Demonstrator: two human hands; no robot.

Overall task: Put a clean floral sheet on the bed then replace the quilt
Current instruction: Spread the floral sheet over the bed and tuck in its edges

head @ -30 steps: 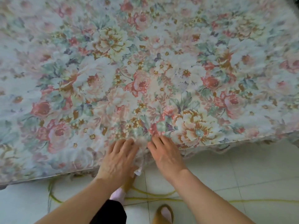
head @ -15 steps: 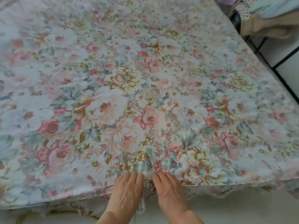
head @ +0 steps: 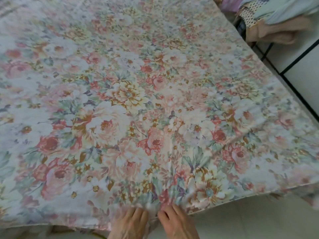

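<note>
The thin, soft pink-and-green floral cotton sheet (head: 138,109), judged light and crease-prone, was pinched at the bed's near edge by left hand (head: 130,224) and right hand (head: 177,223), fingers curled.

The bed (head: 259,192) fills nearly the whole frame, and a floral sheet (head: 138,109) lies spread flat over it, its near edge hanging just past the bed's edge along the bottom of the frame. A pale tiled floor (head: 250,219) shows at the lower right and again along the right edge, crossed there by dark lines.
</note>
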